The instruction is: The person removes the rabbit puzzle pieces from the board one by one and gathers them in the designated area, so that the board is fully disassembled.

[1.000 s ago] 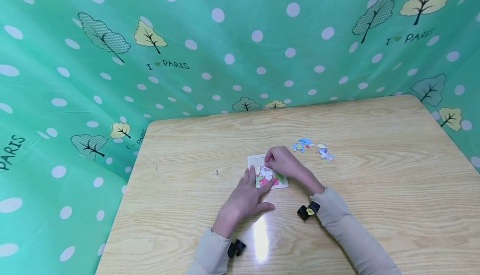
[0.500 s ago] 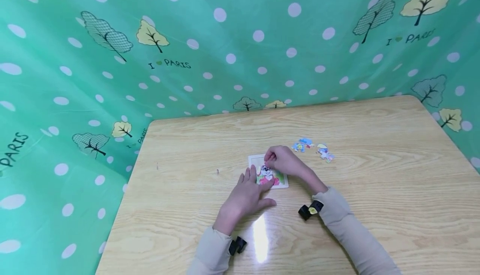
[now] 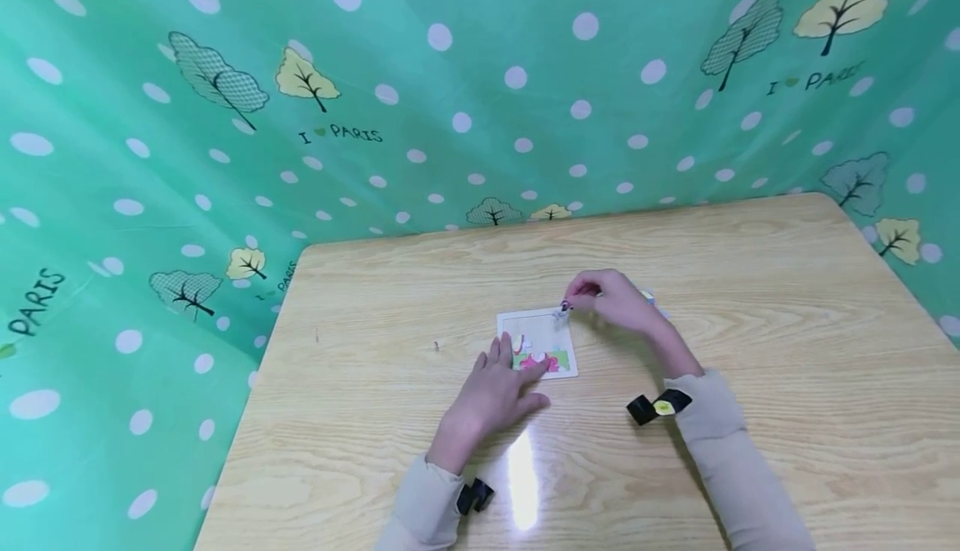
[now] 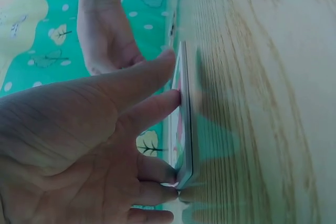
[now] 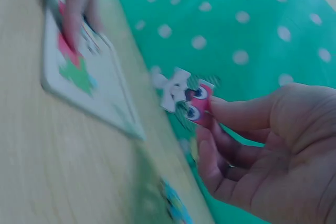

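Note:
My right hand (image 3: 617,305) pinches a jigsaw piece (image 5: 199,100) between thumb and fingers, just beyond the far right corner of a white-framed puzzle board (image 3: 540,328). Two eyes on pink and a white part show on the piece, which is held up off the table. Fingertips of my left hand (image 3: 491,397) press on the near left part of the board, with the fingers nearly straight. Pink and green pieces (image 5: 79,75) lie fitted along the board's near side. Above them the frame's bare backing shows.
Loose puzzle pieces (image 3: 648,296) lie on the table behind my right hand, mostly hidden by it in the head view. A small dark speck (image 3: 437,346) is left of the board. A green dotted cloth (image 3: 420,59) stands along the table's far edge.
My right hand has lifted the face piece out of the board and carried it away to the right. My left hand has stayed in place on the board.

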Action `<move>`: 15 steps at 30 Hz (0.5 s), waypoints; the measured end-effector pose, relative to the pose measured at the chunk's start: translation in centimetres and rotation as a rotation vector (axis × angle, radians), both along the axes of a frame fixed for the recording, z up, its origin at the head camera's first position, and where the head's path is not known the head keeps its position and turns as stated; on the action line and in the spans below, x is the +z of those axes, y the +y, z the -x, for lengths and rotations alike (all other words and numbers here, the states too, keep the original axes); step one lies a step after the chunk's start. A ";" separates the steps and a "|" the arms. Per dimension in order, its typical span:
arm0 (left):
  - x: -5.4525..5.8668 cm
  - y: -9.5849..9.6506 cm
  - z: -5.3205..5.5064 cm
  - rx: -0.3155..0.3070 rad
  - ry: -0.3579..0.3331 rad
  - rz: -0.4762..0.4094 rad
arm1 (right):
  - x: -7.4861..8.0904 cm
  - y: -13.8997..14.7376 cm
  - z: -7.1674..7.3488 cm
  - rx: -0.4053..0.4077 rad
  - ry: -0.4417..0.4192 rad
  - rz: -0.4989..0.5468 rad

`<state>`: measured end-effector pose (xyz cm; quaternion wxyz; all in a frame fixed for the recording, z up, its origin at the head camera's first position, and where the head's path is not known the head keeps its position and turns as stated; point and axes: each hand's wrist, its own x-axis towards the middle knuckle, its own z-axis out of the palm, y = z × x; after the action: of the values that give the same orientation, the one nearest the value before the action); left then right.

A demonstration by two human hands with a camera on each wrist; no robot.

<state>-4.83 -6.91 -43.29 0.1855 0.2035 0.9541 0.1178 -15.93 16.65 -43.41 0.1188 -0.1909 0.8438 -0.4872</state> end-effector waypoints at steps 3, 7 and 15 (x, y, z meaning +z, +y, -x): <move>-0.2 -0.1 0.0 0.011 0.000 -0.007 | 0.4 1.8 0.1 0.001 -0.012 -0.033; -0.6 -0.4 0.3 0.025 0.031 -0.017 | 0.8 3.6 0.1 0.009 -0.042 -0.050; -0.6 -0.7 0.4 0.042 0.062 -0.040 | 1.2 4.7 0.1 -0.094 -0.047 -0.119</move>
<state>-5.22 -7.66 -43.91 0.1493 0.1904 0.9610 0.1343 -15.99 21.40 -42.22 0.1264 -0.1322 0.8764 -0.4455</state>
